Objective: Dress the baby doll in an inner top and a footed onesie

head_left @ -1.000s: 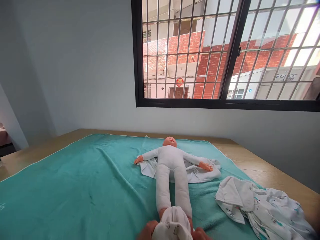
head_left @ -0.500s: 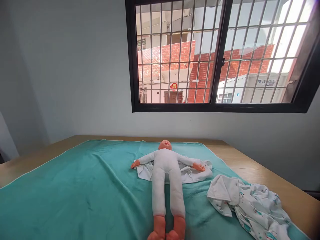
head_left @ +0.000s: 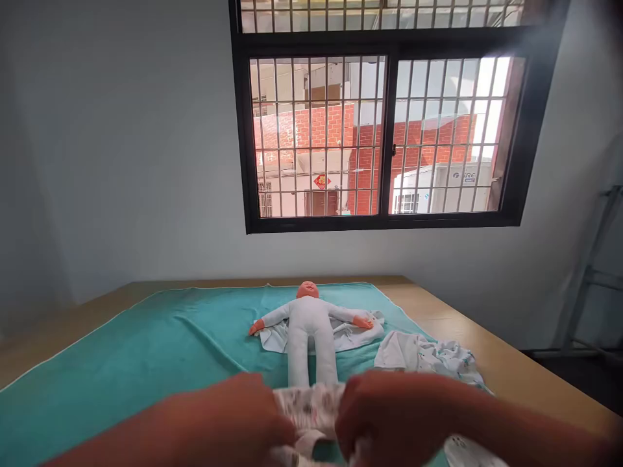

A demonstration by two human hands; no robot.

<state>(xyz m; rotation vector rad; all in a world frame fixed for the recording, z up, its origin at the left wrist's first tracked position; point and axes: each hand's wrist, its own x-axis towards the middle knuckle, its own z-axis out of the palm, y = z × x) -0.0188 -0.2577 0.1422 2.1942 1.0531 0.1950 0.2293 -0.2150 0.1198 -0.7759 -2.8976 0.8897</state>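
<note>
Both hands are at the lower middle, smeared by motion, gripping what looks like a white printed diaper [head_left: 310,407] stretched between them. My left hand [head_left: 257,415] is closed on its left side and my right hand [head_left: 372,415] on its right side. Teal shows through an opening below its printed band. Beyond the hands a baby doll [head_left: 310,321] with a white cloth body lies on its back, head toward the wall, arms spread. Its feet are hidden behind my hands and the diaper. A white garment [head_left: 276,340] lies spread under its arms and back.
A teal blanket [head_left: 146,350] covers much of the wooden table [head_left: 462,324]. White clothing with coloured prints [head_left: 433,355] lies crumpled at the right. A wall with a barred window [head_left: 389,130] stands behind. A metal frame [head_left: 591,272] is at the far right.
My hands have come into view from below, holding the printed diaper. The camera view has shifted, so the doll appears smaller and its feet are now covered.
</note>
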